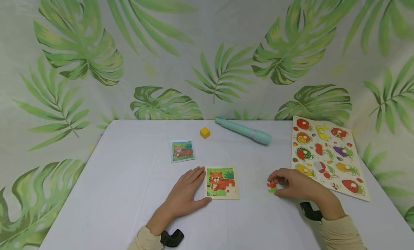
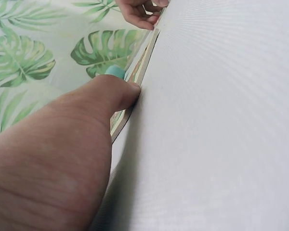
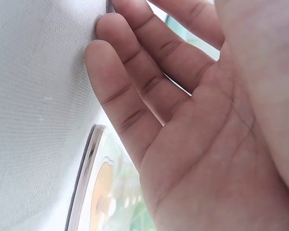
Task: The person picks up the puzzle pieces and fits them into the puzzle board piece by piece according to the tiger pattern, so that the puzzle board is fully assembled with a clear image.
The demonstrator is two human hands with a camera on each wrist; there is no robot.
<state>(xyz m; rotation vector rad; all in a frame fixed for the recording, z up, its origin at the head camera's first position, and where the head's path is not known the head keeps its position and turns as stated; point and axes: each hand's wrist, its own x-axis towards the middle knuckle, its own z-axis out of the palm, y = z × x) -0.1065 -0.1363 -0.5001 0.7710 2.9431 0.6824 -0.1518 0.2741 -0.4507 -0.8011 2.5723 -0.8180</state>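
A small square jigsaw puzzle [image 1: 221, 183] with a tiger picture lies in a wooden frame at mid-table. Its lower right corner shows bare wood where the picture is missing. My left hand [image 1: 185, 194] rests along the frame's left side, fingers extended and thumb at the lower left corner. Right of the frame, my right hand [image 1: 295, 185] pinches a red and green puzzle piece [image 1: 272, 187] at the tabletop between thumb and fingertips. The right wrist view shows that palm [image 3: 202, 139] with fingertips against the cloth; the piece is hidden there.
A tiger picture card [image 1: 182, 151] lies behind the left hand. Farther back are a yellow cube [image 1: 205, 132] and a mint-green tube-shaped object [image 1: 244, 130]. A large fruit puzzle board [image 1: 330, 156] lies at the right, close beyond the right hand.
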